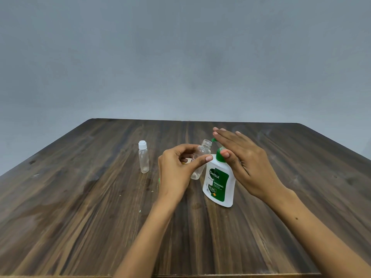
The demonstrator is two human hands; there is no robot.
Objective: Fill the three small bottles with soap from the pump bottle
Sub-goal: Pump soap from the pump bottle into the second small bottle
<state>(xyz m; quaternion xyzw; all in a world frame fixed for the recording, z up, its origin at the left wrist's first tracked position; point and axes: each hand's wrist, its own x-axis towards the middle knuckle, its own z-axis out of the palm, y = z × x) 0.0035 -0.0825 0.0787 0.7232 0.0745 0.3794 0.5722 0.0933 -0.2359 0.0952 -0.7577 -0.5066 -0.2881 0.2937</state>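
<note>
A: What is shown in the head view?

B: A dark wooden counter point(100, 207) is seen before a grey wall point(180, 47). Near its middle a white pump bottle point(219, 183) with a green label and green pump head point(219, 151) is stood upright.

A: And the small bottles?

B: An uncapped clear bottle point(201, 155) is held just left of the pump bottle, tilted, its open neck brought close under the green spout. A second clear bottle point(143, 157), closed with a white cap, is stood upright on the counter, apart to the left. A third bottle cannot be made out; something small and yellowish is partly hidden behind the left hand.

A: How are the hands placed?

B: The uncapped bottle is grasped by the left hand point(176, 171), its fingers point(200, 160) and thumb curled round the bottle's body. The right hand point(247, 163) is laid flat over the pump head, its fingers point(224, 134) straight and released, with the thumb set against the green collar. Whether the pump is being pressed down cannot be told.

A: Is soap seen in the held bottle?

B: None can be made out; the bottle looks clear.
</note>
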